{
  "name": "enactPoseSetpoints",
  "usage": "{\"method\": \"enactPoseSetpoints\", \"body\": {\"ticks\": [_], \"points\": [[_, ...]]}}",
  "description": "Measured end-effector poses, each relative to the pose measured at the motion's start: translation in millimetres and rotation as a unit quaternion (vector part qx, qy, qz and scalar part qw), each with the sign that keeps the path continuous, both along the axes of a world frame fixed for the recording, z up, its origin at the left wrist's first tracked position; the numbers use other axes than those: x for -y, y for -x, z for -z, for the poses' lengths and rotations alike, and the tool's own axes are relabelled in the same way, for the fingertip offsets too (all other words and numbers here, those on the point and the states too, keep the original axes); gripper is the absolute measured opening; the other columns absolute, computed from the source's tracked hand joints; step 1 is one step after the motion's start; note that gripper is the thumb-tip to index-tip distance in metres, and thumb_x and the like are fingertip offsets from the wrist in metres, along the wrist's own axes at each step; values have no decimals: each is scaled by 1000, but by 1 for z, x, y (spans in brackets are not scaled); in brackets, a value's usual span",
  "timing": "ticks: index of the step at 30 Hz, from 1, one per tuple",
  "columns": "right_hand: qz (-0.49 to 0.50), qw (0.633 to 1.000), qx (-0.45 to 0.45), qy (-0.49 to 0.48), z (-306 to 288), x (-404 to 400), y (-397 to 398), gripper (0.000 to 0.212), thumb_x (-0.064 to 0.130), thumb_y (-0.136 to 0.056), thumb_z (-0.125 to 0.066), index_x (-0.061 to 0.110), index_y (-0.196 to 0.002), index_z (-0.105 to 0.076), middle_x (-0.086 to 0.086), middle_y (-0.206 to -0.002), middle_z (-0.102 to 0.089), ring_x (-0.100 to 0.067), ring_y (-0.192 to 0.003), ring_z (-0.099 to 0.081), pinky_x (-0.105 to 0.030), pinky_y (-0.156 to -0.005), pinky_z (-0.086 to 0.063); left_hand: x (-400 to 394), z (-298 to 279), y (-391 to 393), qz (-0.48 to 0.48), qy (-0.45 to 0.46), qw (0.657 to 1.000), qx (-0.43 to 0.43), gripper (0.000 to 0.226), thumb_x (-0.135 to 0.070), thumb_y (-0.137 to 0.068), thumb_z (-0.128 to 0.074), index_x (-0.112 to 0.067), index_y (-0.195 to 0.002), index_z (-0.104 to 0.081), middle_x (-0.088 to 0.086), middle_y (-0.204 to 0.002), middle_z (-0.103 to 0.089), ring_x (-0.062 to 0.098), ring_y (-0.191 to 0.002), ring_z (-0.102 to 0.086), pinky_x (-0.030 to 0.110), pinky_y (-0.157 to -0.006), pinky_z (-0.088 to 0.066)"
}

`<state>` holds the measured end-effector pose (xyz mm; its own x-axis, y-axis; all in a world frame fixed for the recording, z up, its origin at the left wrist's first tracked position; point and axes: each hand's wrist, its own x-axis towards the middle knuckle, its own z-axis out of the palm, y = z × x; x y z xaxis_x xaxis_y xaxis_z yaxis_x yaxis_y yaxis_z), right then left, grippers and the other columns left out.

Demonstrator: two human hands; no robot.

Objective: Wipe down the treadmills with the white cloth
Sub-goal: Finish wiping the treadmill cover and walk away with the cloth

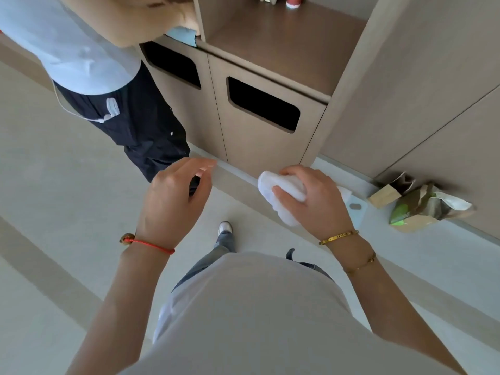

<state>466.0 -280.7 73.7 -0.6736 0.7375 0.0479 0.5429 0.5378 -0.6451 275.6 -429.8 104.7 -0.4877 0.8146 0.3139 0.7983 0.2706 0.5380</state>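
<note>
My right hand (pixel 313 196) grips a bunched white cloth (pixel 281 196) in front of my waist, thumb and fingers curled round it. To its left my left hand (pixel 176 196) hovers at the same height with loosely bent fingers, holding nothing and apart from the cloth. No treadmill is in view.
A brown cabinet (pixel 270 85) with two dark slot openings stands straight ahead. Another person in a pale shirt and dark trousers (pixel 130 115) stands at its left end holding a blue cloth. Paper bags (pixel 422 204) lie on the floor at the right by the wall.
</note>
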Motion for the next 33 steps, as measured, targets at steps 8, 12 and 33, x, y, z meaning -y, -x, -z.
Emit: {"method": "enactPoseSetpoints", "body": {"ticks": [8,12,33], "points": [[113,993,-15,-9,3,-43,100,28,34,-88,-66,18,-110,-63,0,-100,-67,-21,-91,-56,-35,-84,-42,-90,-6,123,128,1,991,-28,22,0,-92,-58,-5,-109,-71,6,-96,-71,19,-81,-66,30,-75,-56],[161,987,-17,-22,2,-67,126,28,33,-87,-67,18,-110,-64,2,-103,-67,-20,-91,-57,-27,-82,-39,-130,-3,160,176,7,984,-13,22,0,-92,-58,-6,-110,-71,6,-97,-72,10,-76,-62,23,-74,-52],[218,971,18,-99,23,-326,225,34,40,-86,-54,14,-104,-67,-3,-89,-67,-25,-81,-58,-35,-76,-46,-381,22,235,237,33,971,19,23,-6,-95,-56,-11,-113,-71,1,-105,-72,21,-88,-69,36,-76,-57]]}}
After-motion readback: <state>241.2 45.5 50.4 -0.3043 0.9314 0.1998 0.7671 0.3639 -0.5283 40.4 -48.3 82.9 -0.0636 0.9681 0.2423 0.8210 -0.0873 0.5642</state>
